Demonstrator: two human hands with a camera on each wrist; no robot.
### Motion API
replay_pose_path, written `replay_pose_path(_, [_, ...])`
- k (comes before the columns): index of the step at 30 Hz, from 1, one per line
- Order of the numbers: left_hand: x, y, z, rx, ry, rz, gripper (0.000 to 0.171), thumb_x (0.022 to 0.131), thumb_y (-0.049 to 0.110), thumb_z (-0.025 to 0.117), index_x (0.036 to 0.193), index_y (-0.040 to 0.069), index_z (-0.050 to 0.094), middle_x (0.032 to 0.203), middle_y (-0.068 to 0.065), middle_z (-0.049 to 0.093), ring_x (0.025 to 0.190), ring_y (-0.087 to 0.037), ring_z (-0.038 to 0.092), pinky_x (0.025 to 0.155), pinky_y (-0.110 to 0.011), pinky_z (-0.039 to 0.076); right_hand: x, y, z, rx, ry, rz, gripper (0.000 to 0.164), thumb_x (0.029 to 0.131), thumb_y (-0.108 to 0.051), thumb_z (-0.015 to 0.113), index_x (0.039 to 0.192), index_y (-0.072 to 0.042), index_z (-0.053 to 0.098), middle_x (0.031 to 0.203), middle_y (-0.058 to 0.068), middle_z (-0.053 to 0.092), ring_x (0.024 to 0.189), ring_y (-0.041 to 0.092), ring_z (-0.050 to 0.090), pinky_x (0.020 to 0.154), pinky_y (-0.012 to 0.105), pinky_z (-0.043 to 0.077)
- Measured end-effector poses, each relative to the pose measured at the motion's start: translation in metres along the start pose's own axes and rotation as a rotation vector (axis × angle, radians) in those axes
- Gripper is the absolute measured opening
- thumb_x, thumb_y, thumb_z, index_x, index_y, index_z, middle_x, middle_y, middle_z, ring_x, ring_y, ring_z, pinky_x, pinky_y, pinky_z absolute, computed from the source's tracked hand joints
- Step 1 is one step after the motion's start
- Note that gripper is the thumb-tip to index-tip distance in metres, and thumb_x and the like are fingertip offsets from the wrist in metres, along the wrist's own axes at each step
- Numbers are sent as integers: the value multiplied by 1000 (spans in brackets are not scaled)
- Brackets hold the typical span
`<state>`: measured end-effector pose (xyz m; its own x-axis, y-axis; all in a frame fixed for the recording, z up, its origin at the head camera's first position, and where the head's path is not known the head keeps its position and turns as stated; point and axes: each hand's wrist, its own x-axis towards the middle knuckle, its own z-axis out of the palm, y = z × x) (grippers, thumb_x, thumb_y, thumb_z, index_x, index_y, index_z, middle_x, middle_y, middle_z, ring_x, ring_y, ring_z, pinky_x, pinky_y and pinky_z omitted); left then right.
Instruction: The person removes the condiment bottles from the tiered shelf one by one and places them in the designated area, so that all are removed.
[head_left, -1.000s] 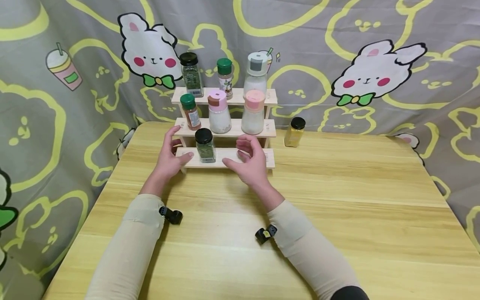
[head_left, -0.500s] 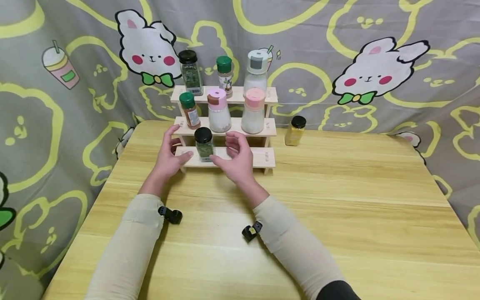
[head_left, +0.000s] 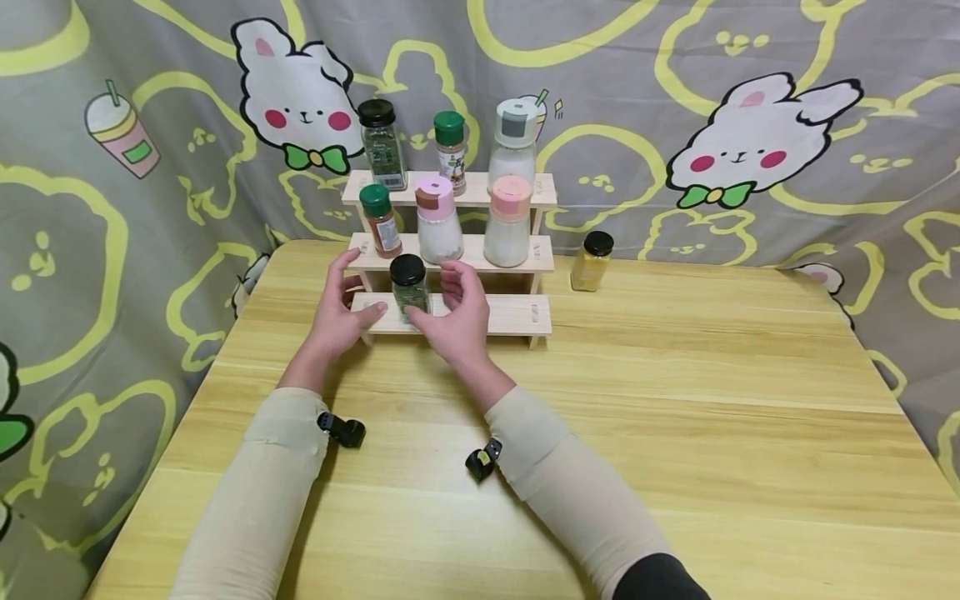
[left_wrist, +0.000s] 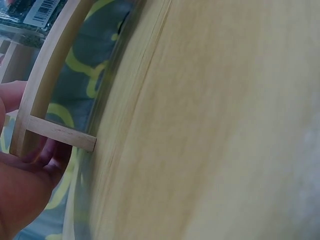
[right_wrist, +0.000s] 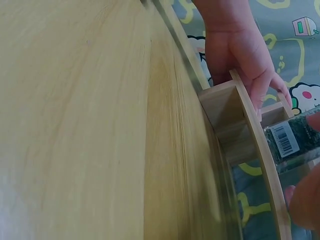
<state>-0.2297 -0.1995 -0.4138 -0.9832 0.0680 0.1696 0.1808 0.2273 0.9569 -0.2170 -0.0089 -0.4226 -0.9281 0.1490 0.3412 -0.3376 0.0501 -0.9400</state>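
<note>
A glass spice jar (head_left: 409,287) with a black lid and green dried herbs stands on the lowest tier of a wooden three-tier rack (head_left: 517,315). My left hand (head_left: 335,321) grips the left end of that tier, its thumb on top; in the left wrist view, fingers lie below the board. My right hand (head_left: 459,321) is at the jar's right side. Its thumb overlaps the jar's front, while the bent fingers stand a little to the right of the glass. In the right wrist view the jar (right_wrist: 292,140) shows its barcode label, with the thumb over its edge.
On the middle tier stand a green-lidded shaker (head_left: 381,222) and two glass shakers with pink (head_left: 439,225) and peach (head_left: 508,225) lids. Several more containers occupy the top tier. A yellow jar (head_left: 591,262) stands on the table right of the rack; a patterned curtain (head_left: 615,75) hangs behind.
My right hand has moved left along the lowest tier until its thumb overlaps the black-lidded jar. The left hand has kept its place on the rack, and the jar stands where it was.
</note>
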Motion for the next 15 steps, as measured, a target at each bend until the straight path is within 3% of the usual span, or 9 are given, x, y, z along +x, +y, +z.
replay_pose_path(8, [0, 0, 0, 7, -4, -9, 84, 87, -12, 67, 155, 13, 24, 151, -23, 30, 133, -42, 35, 112, -53, 20, -2, 2, 10, -14, 16, -31, 71, 66, -1, 90, 126, -9, 55, 118, 7, 58, 106, 20, 59, 92, 41, 50])
replay_pose_path(15, [0, 1, 1, 9, -4, -13, 84, 87, -11, 67, 155, 13, 24, 151, -24, 30, 133, -41, 35, 112, -53, 21, -4, 1, 17, -32, 49, -45, 68, 66, -1, 91, 124, -7, 56, 116, 4, 59, 103, 16, 59, 90, 33, 51])
